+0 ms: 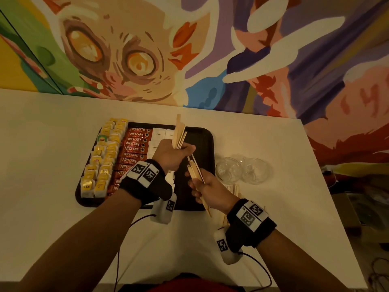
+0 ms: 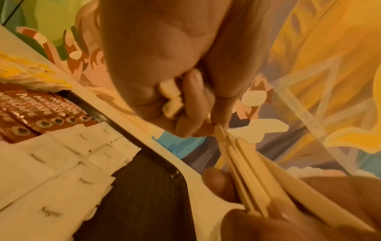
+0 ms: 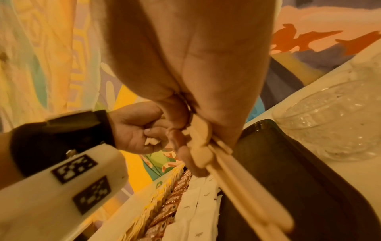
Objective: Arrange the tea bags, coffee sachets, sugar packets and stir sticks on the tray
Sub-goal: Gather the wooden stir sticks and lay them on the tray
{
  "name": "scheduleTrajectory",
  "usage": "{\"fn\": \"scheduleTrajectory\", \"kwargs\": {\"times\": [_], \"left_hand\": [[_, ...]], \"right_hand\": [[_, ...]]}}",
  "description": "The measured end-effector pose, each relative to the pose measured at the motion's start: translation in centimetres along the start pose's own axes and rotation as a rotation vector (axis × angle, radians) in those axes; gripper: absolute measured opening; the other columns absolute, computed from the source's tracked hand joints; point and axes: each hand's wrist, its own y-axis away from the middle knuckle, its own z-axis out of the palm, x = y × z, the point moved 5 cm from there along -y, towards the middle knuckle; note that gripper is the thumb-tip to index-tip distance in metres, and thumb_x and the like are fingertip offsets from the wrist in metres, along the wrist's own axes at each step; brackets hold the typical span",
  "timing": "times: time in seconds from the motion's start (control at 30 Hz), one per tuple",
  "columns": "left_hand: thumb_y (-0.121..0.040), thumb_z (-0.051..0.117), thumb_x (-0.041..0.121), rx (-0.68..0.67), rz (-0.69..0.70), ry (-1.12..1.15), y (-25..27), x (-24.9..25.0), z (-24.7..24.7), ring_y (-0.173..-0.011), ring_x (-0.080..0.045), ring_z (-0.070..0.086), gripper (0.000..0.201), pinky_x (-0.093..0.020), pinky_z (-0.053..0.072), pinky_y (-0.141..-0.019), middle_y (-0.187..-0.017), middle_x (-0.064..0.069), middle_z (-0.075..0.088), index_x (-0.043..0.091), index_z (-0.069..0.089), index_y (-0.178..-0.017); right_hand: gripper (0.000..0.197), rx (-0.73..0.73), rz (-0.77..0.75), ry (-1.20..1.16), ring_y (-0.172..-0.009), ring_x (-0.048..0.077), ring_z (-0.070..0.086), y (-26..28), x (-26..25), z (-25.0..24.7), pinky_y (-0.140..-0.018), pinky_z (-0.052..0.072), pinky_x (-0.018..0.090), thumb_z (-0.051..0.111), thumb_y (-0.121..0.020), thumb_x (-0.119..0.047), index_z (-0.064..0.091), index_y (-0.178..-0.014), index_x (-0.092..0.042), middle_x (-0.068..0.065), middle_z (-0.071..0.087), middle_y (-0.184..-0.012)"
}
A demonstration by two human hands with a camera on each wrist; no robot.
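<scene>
Head view, done: tea bags (image 1: pixel 101 157), coffee sachets (image 1: pixel 134 150), sugar packets (image 1: pixel 159 132) sit left on tray (image 1: pixel 202 144).
Left to do: left hand (image 1: pixel 170 154) and right hand (image 1: pixel 207 189) each grip stir sticks (image 1: pixel 179 133).

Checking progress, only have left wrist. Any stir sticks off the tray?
Observer: Yes, loose stir sticks lie on the table right of the tray, partly under the right hand.
Operator: Anything else there?
Observer: Two clear glass bowls, beside the tray.
Operator: Left hand's bundle?
Observer: The left hand grips a fan of sticks spreading above the sugar packets; the right hand grips a smaller bundle.
</scene>
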Motion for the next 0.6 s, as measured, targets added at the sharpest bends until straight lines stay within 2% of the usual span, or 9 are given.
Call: {"fn": "scheduleTrajectory", "kwargs": {"times": [0.1, 0.2, 0.27, 0.37, 0.47, 0.53, 0.6], "left_hand": [[-0.089, 0.066, 0.026, 0.039, 0.231, -0.206, 0.4, 1.7, -0.4, -0.058, -0.004, 0.056, 0.009, -0.018, 0.04, -0.057, -0.065, 0.009, 0.059, 0.019, 0.072, -0.085], [-0.088, 0.067, 0.028, 0.011, 0.38, -0.332, 1.3, 2.9, -0.1, -0.065, 0.001, 0.06, 0.008, -0.008, 0.041, -0.059, -0.07, 0.016, 0.062, 0.022, 0.073, -0.088], [-0.086, 0.07, 0.026, -0.044, 0.398, -0.354, 1.8, 2.6, 0.5, -0.064, 0.002, 0.061, 0.006, -0.008, 0.044, -0.058, -0.071, 0.016, 0.063, 0.02, 0.073, -0.087], [-0.08, 0.076, 0.028, -0.082, 0.379, -0.378, 1.9, 1.6, 0.9, -0.072, 0.0, 0.061, 0.014, -0.014, 0.043, -0.065, -0.08, 0.011, 0.065, 0.019, 0.073, -0.091], [-0.078, 0.078, 0.03, -0.024, 0.383, -0.369, 1.6, 1.2, 0.2, -0.076, 0.003, 0.057, 0.025, -0.011, 0.039, -0.064, -0.084, 0.015, 0.06, 0.024, 0.069, -0.1], [-0.083, 0.073, 0.031, 0.07, 0.367, -0.319, 1.2, 1.1, -0.7, -0.075, 0.006, 0.059, 0.021, -0.008, 0.043, -0.066, -0.084, 0.014, 0.062, 0.024, 0.068, -0.103], [-0.088, 0.067, 0.034, 0.085, 0.307, -0.278, 0.8, 0.7, -0.9, -0.069, 0.006, 0.063, 0.015, -0.006, 0.046, -0.063, -0.08, 0.01, 0.066, 0.022, 0.069, -0.097]], "right_hand": [[0.02, 0.003, 0.001, -0.037, -0.06, 0.007, 0.042, -0.1, -0.3, -0.2, -0.054, 0.039, 0.02, 0.035, -0.105, -0.013, 0.049, -0.118, -0.02, 0.0, 0.047, -0.083], [0.019, -0.01, -0.008, -0.057, -0.059, 0.008, 0.041, -0.4, -0.6, -0.2, -0.054, 0.037, 0.022, 0.035, -0.105, -0.012, 0.049, -0.113, -0.02, 0.0, 0.047, -0.081], [0.019, -0.022, -0.031, -0.071, -0.058, 0.008, 0.041, -0.5, -1.0, -0.3, -0.054, 0.037, 0.023, 0.035, -0.104, -0.009, 0.05, -0.105, -0.021, 0.001, 0.046, -0.08], [0.021, -0.044, -0.049, -0.067, -0.058, 0.008, 0.041, -0.5, -1.4, -0.4, -0.054, 0.036, 0.024, 0.035, -0.104, -0.008, 0.048, -0.096, -0.022, 0.001, 0.047, -0.079], [0.017, -0.064, -0.039, -0.056, -0.059, 0.007, 0.04, -0.7, -1.1, -0.1, -0.055, 0.036, 0.023, 0.035, -0.104, -0.011, 0.049, -0.107, -0.021, 0.0, 0.046, -0.08], [0.017, -0.062, -0.032, -0.044, -0.06, 0.007, 0.04, -0.9, -1.1, 0.0, -0.056, 0.036, 0.022, 0.035, -0.104, -0.011, 0.046, -0.117, -0.017, 0.0, 0.045, -0.08], [0.018, -0.06, -0.039, -0.024, -0.061, 0.007, 0.039, -1.3, -1.3, -0.1, -0.057, 0.036, 0.023, 0.035, -0.105, -0.012, 0.043, -0.121, -0.015, 0.0, 0.044, -0.081]]}}
